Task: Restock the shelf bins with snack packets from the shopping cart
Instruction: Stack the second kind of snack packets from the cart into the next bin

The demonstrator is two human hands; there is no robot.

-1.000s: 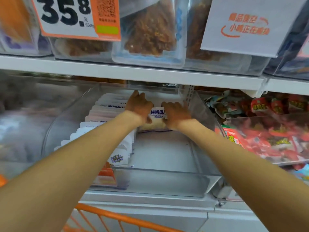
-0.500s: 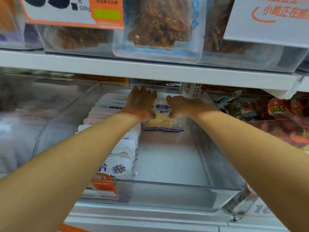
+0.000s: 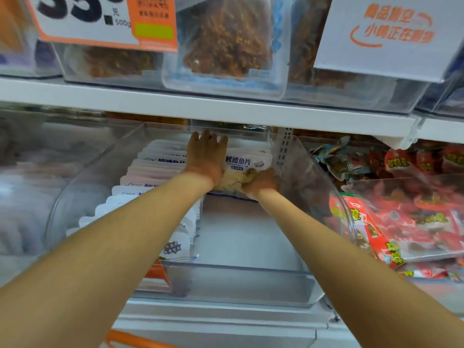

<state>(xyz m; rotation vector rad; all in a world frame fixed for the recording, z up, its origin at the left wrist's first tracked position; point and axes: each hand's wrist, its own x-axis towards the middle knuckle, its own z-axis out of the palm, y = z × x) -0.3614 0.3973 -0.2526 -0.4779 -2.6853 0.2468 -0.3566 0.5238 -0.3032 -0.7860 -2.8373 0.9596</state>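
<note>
Both arms reach deep into the clear shelf bin, to its back right corner, where a short stack of white snack packets stands upright against the rear wall; the left hand lies on their left edge with fingers spread and fairly straight, tips up near the bin's back rim, apparently to keep the packets from tipping forward; the right hand sits low at the front packet's bottom right corner, and its grip is hidden behind the knuckles, so I cannot tell whether it pinches the packet or only pushes; the pairing reads as squaring the stack so it faces front.

A full row of like packets fills the bin's left lane from back to front; the right lane ahead of the hands is bare floor, open room for more stock; overhead the upper shelf edge hangs close above the left fingertips, so lifting room is scant and withdrawal should run straight back and low; the right forearm passes near the bin's right wall; the orange cart rim shows at the bottom edge.
</note>
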